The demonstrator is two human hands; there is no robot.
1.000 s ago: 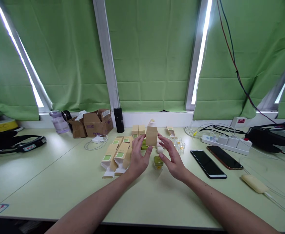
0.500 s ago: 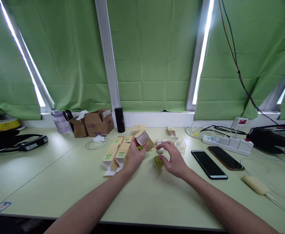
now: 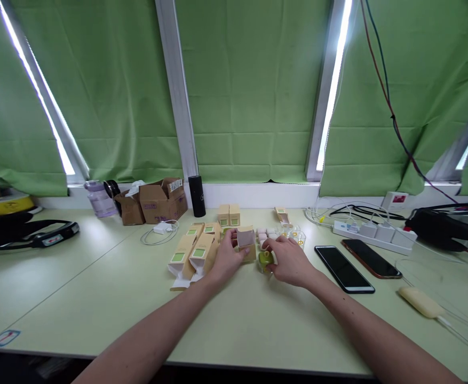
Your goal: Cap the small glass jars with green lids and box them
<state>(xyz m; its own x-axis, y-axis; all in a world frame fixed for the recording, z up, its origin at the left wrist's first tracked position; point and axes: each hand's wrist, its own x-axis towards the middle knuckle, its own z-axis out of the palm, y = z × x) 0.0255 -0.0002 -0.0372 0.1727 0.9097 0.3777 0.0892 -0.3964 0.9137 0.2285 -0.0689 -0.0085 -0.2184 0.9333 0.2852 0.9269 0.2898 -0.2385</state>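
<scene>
My left hand (image 3: 224, 260) grips a small tan carton (image 3: 246, 242) that lies tipped on the table with its open end toward me. My right hand (image 3: 291, 261) is closed around a small clear jar with a green lid (image 3: 264, 260), held just right of the carton's mouth. Flat tan cartons with green labels (image 3: 190, 254) lie to the left of my left hand. Small white caps (image 3: 266, 233) and clear jars (image 3: 295, 234) stand just behind my right hand.
Two phones (image 3: 344, 269) (image 3: 370, 257) lie to the right, with a power strip (image 3: 372, 230) and cables behind. Brown cardboard boxes (image 3: 156, 200), a black cylinder (image 3: 197, 196), a purple bottle (image 3: 97, 199) and a white charger (image 3: 160, 228) sit at the back left. A headset (image 3: 25, 233) rests far left.
My left hand lowered the upright carton and tipped it onto its side. My right hand dropped to the green-lidded jar, closed on it and brought it to the carton's opening.
</scene>
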